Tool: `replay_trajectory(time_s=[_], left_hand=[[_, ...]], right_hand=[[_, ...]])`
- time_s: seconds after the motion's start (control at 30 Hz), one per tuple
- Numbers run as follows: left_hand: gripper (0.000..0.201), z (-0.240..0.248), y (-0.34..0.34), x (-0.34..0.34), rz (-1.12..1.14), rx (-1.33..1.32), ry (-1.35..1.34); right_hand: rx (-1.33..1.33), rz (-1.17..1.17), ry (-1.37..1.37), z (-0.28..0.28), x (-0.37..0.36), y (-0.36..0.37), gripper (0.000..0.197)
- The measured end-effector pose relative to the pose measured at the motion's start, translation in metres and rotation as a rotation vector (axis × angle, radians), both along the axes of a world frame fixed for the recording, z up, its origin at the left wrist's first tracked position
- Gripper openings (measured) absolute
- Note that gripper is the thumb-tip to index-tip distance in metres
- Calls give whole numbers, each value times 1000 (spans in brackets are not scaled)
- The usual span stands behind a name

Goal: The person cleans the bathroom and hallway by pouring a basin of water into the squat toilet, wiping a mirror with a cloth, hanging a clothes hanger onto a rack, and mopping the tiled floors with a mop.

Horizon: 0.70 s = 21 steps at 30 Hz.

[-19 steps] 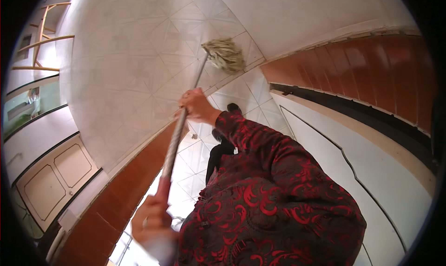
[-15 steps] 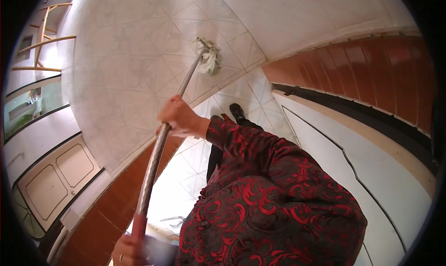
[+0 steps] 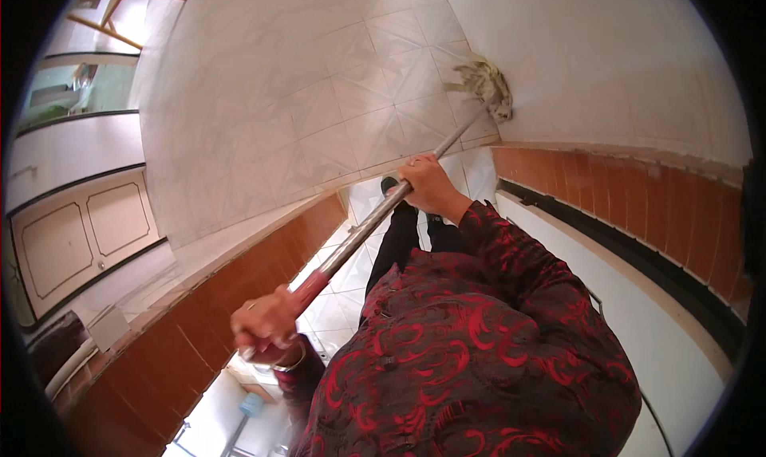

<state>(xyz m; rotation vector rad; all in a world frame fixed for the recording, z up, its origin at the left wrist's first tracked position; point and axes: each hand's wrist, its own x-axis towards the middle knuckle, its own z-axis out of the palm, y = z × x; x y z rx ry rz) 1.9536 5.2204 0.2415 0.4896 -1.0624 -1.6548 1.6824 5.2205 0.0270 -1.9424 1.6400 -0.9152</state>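
I hold a mop by its silvery metal pole (image 3: 361, 238), which slants up and to the right. My left hand (image 3: 267, 327) is closed round the red grip at the pole's near end, with a bangle on the wrist. Farther along, my right hand (image 3: 432, 187) wraps round the bare metal. The stringy, greyish-white mop head (image 3: 488, 88) lies on the tiled floor (image 3: 351, 90), against the foot of the white wall at the right. My palms and the undersides of the fingers are hidden.
Low brown-tiled wall strips (image 3: 606, 194) run on both sides of me. A white panel (image 3: 638, 313) stands close at my right. Cream cabinet doors (image 3: 84, 238) are at the left, with a wooden frame (image 3: 120, 10) beyond. My dark-shod feet are on a tiled doorway floor.
The mop head has swung right, from the open tiles to the wall. My right hand has moved right with the pole, and my left hand has risen and moved right.
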Motion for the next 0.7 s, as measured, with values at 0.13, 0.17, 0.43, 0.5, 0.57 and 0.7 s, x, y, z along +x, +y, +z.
replay_trajectory(time_s=[0.13,0.17,0.43,0.5,0.57,0.7], left_hand=[[33,-29,-25,-23,-114,35,-169],[35,-33,-31,-32,-156,40,-234],[39,20,-100,-39,-245,-72,-423],[31,31,-107,-44,-321,-201,-490],[19,31,-111,-47,-463,-408,-551],[25,42,-111,-46,-463,-598,-567]], right_hand=[[307,74,62,-52,12,-6,20],[434,117,76,-68,13,-8,20],[324,123,-10,-65,78,-77,32],[285,117,-17,-53,90,-93,29],[166,89,-41,-52,96,-109,35],[-78,-12,-1,-32,103,-157,34]])
